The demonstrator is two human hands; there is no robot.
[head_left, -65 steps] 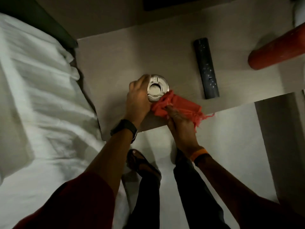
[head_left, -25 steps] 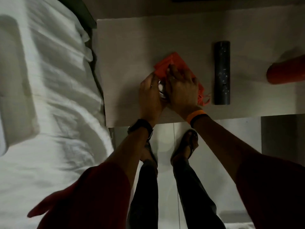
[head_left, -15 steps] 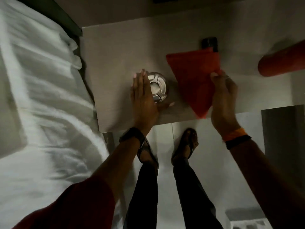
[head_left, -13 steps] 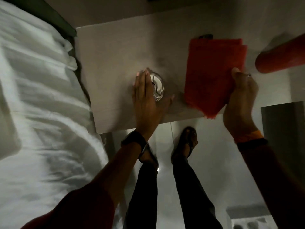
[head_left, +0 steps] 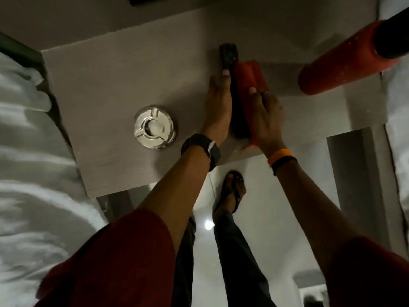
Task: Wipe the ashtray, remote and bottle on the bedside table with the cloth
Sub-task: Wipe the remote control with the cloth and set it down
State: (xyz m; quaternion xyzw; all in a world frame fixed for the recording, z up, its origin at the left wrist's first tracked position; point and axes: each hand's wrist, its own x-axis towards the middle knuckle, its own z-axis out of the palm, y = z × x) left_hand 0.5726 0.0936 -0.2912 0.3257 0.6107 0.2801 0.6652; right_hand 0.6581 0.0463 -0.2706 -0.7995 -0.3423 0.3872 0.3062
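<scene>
A round metal ashtray [head_left: 154, 127] stands alone on the pale bedside table [head_left: 106, 85], left of both hands. The black remote [head_left: 230, 56] lies lengthwise near the table's middle. My left hand [head_left: 218, 105] lies flat along its left side, fingers pressed against it. My right hand [head_left: 264, 116] presses the folded red cloth [head_left: 250, 76] onto the remote's right side. Only the remote's far end and a dark strip between my hands show. A red bottle [head_left: 338, 60] with a black cap stands at the table's right rear.
A bed with white sheets [head_left: 26, 173] runs along the table's left edge. Below the table's front edge are my legs and a sandalled foot [head_left: 233, 191] on a glossy floor. A dark panel [head_left: 354, 185] stands at the right.
My left hand has left the ashtray and moved right to the remote. My right hand brought the red cloth down from the air onto the remote. The ashtray now stands uncovered.
</scene>
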